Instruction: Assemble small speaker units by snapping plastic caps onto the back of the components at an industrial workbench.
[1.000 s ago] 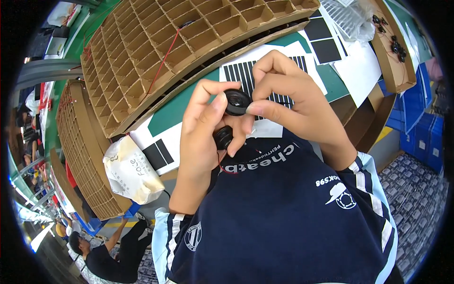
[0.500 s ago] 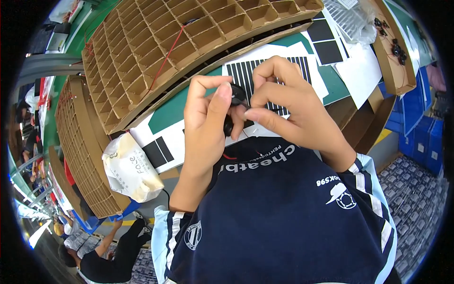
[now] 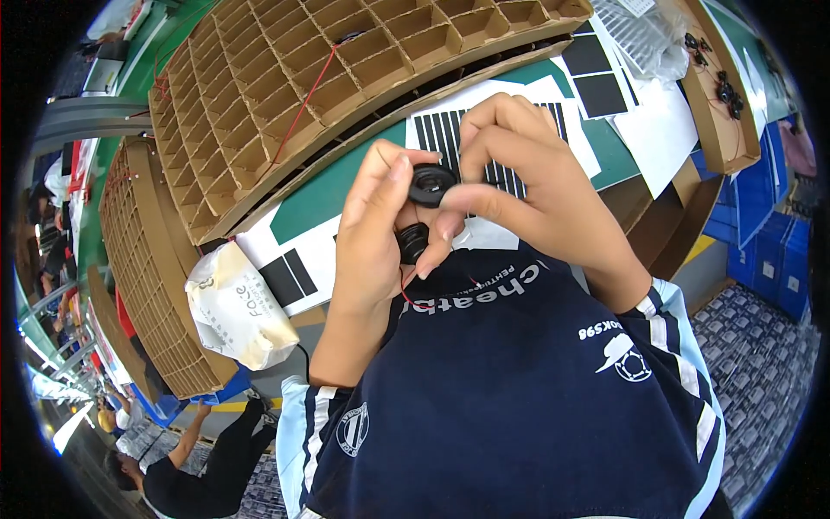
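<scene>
Tilted up between my hands is a black round part (image 3: pixel 431 184) with a raised rim and a recessed centre. The thumb and forefinger of my left hand (image 3: pixel 370 221) pinch its left side. Lower in the same palm sits a second black part (image 3: pixel 411 243), ribbed and roughly cylindrical, held by the other fingers. A thin red wire (image 3: pixel 418 305) hangs below it against my shirt. My right hand (image 3: pixel 527 173) has its fingers curled, and its thumb presses on the round part's lower right edge. Just what its fingertips grip behind the rim is hidden.
Beyond my hands stands a large cardboard divider tray (image 3: pixel 285 86), a red wire lying across it. A second divider tray (image 3: pixel 160 268) is at left, near a white plastic-wrapped bundle (image 3: pixel 238 303). Striped paper sheets (image 3: pixel 432 130) cover the green mat. A cardboard box (image 3: pixel 722 104) holds small black wired parts.
The round part has turned so that its face and centre now show. The ribbed part in my left palm is more exposed. My right thumb has shifted onto the rim.
</scene>
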`<action>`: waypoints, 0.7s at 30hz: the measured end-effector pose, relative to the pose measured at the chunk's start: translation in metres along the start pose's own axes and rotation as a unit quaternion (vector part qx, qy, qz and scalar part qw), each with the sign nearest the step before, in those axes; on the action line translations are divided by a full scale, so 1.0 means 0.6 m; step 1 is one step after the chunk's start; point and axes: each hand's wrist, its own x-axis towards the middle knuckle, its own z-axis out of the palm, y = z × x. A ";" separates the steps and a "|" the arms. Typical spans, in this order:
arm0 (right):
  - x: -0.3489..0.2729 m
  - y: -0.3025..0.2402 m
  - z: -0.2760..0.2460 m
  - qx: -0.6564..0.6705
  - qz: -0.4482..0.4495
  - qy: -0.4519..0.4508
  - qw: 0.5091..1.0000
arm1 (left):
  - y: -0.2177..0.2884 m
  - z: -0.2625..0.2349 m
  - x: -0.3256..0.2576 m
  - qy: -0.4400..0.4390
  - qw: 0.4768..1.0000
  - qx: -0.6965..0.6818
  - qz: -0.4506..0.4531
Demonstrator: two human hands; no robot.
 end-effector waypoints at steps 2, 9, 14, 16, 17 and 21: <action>0.002 0.001 -0.002 -0.030 -0.017 -0.005 0.999 | 0.001 0.001 -0.001 0.003 1.000 -0.008 -0.006; -0.003 -0.003 0.003 -0.030 -0.035 -0.024 0.999 | -0.008 -0.003 0.004 0.013 0.996 0.087 0.034; -0.008 0.000 0.010 -0.056 -0.043 -0.014 0.997 | -0.007 -0.006 0.004 -0.004 0.996 0.091 0.003; -0.008 -0.002 0.009 -0.057 -0.044 -0.006 0.997 | -0.005 -0.009 0.004 -0.014 0.996 0.091 0.007; -0.007 -0.001 0.009 -0.058 -0.043 -0.006 0.997 | -0.003 -0.013 0.004 -0.018 0.996 0.091 0.017; -0.005 0.005 0.008 -0.012 -0.051 -0.014 0.999 | 0.001 -0.017 0.007 -0.007 0.991 0.131 0.036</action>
